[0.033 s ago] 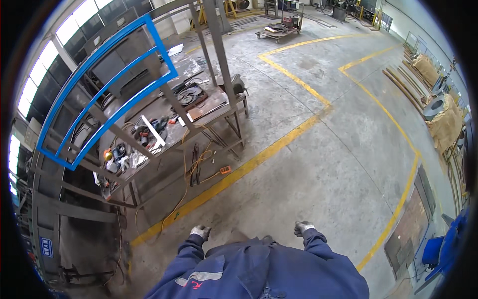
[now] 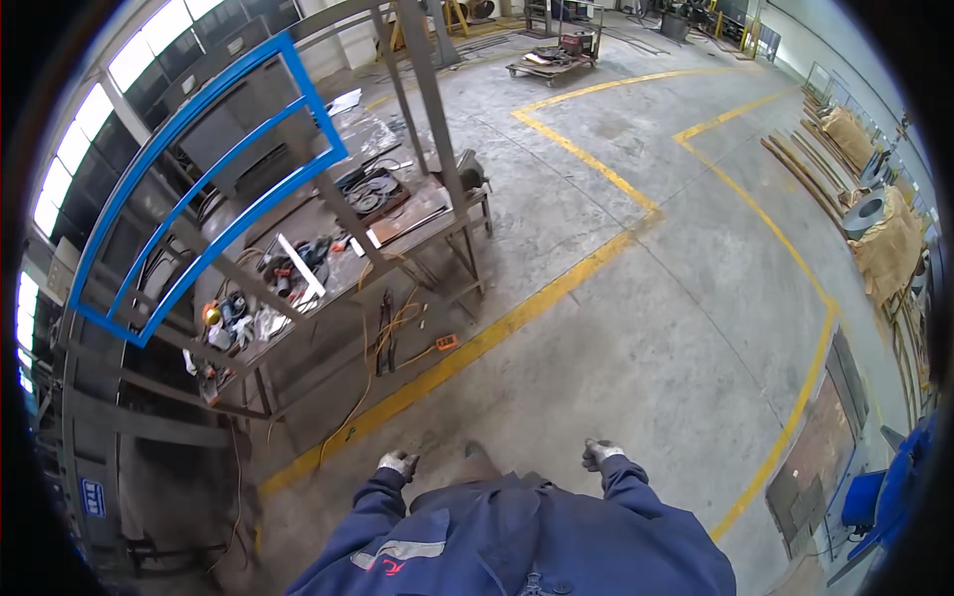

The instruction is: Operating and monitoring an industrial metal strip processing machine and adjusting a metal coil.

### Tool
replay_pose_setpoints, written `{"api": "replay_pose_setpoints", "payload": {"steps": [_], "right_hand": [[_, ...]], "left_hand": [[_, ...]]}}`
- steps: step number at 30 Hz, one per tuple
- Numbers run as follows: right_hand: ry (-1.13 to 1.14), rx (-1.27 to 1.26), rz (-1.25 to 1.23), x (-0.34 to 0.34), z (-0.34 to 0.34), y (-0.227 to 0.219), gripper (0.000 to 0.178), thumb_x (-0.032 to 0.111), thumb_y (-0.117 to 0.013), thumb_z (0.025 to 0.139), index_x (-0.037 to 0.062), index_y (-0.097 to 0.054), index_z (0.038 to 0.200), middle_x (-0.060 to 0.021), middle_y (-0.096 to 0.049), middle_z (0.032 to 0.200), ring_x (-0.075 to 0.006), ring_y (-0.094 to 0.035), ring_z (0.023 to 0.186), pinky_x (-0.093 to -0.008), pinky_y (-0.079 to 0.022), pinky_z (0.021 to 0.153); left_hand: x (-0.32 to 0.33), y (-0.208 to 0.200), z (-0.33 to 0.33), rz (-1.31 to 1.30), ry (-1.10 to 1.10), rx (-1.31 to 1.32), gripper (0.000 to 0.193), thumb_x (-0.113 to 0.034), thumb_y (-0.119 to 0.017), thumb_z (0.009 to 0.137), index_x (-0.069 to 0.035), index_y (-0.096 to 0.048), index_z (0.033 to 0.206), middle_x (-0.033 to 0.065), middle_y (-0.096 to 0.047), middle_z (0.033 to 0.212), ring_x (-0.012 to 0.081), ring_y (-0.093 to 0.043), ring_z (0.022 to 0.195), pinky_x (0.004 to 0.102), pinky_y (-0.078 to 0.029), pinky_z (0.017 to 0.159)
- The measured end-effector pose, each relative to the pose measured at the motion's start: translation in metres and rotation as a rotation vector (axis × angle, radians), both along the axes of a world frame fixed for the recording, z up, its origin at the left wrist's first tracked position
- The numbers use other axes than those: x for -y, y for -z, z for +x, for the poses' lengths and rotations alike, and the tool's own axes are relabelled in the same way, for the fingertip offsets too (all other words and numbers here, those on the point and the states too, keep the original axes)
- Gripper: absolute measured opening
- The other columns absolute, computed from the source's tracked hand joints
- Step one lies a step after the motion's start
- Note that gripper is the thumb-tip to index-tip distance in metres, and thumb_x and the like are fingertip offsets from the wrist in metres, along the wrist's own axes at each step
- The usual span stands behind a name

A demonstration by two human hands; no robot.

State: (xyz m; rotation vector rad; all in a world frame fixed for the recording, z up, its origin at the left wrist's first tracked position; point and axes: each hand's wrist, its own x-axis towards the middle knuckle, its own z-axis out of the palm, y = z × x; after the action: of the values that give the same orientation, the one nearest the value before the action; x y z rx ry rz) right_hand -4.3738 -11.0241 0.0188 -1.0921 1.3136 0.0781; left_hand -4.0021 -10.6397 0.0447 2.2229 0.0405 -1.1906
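Note:
My left hand (image 2: 399,463), in a grey-white work glove, hangs in front of my body at the lower middle with its fingers curled in. I see nothing in it. To the right, my right hand (image 2: 601,454) wears the same kind of glove. It is curled closed too, and no object shows in it. Both arms are in dark blue sleeves (image 2: 631,487). Neither hand touches anything; below them is the grey concrete floor (image 2: 537,407). One of my legs (image 2: 477,464) shows between the hands.
At left stands a metal workbench (image 2: 338,283) with tools and cables, behind grey steel posts and a blue frame (image 2: 234,233). An orange socket box (image 2: 446,342) with its cord lies by the yellow floor line (image 2: 497,343). Pipes (image 2: 810,184) lie far right; a cart (image 2: 552,65) stands far back.
My leg shows farther forward between my hands. The bench and blue frame sit slightly farther left in view. Both hands keep nearly the same pose.

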Motion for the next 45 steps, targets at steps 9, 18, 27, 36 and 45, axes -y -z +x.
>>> {"api": "replay_pose_setpoints", "payload": {"steps": [9,18,27,36,45], "right_hand": [[0.072,-0.094,0.068,0.151,0.121,-0.029,0.040,0.035,-0.059,0.091,-0.0047,-0.061,0.099,-0.0132,-0.068,0.080,-0.0226,-0.066,0.064,-0.0329,-0.055,0.056],[0.196,-0.127,0.004,0.329,0.199,-0.034,0.029,0.026,-0.060,0.089,-0.0030,-0.062,0.089,-0.0111,-0.064,0.075,-0.0219,-0.064,0.058,-0.0331,-0.054,0.052],[-0.423,-0.132,0.120,0.432,0.372,0.021,0.021,0.015,-0.057,0.089,0.0010,-0.059,0.104,-0.0122,-0.063,0.078,-0.0243,-0.063,0.059,-0.0364,-0.052,0.050],[-1.035,-0.290,0.057,0.406,0.562,0.084,0.019,0.021,-0.043,0.092,0.0080,-0.055,0.098,-0.0125,-0.059,0.074,-0.0301,-0.062,0.062,-0.0446,-0.050,0.051],[-1.898,-0.113,-0.193,0.036,0.562,0.009,0.029,0.031,-0.053,0.091,0.0029,-0.059,0.094,-0.0151,-0.064,0.075,-0.0295,-0.064,0.063,-0.0428,-0.050,0.053]], "left_hand": [[0.180,0.033,0.124,0.313,0.650,0.124,0.045,-0.042,-0.058,0.090,0.000,-0.061,0.105,0.0132,-0.066,0.076,0.0234,-0.065,0.064,0.0351,-0.053,0.064],[0.426,0.031,0.291,-0.177,0.483,0.463,0.037,-0.038,-0.063,0.085,-0.002,-0.066,0.094,0.0131,-0.066,0.073,0.0167,-0.063,0.060,0.0329,-0.052,0.058],[0.335,-0.027,0.192,0.048,-0.114,0.421,0.036,-0.036,-0.060,0.087,0.000,-0.065,0.087,0.0126,-0.066,0.070,0.0199,-0.065,0.062,0.0334,-0.052,0.060],[0.148,0.006,-0.107,0.395,-0.809,-0.056,0.044,-0.042,-0.052,0.090,0.000,-0.067,0.088,0.0109,-0.067,0.071,0.0220,-0.067,0.063,0.0359,-0.055,0.064],[0.096,-0.064,-0.251,0.069,-1.635,-0.244,0.030,-0.030,-0.060,0.089,-0.001,-0.064,0.092,0.0071,-0.061,0.070,0.0188,-0.058,0.058,0.0359,-0.049,0.052]]}}
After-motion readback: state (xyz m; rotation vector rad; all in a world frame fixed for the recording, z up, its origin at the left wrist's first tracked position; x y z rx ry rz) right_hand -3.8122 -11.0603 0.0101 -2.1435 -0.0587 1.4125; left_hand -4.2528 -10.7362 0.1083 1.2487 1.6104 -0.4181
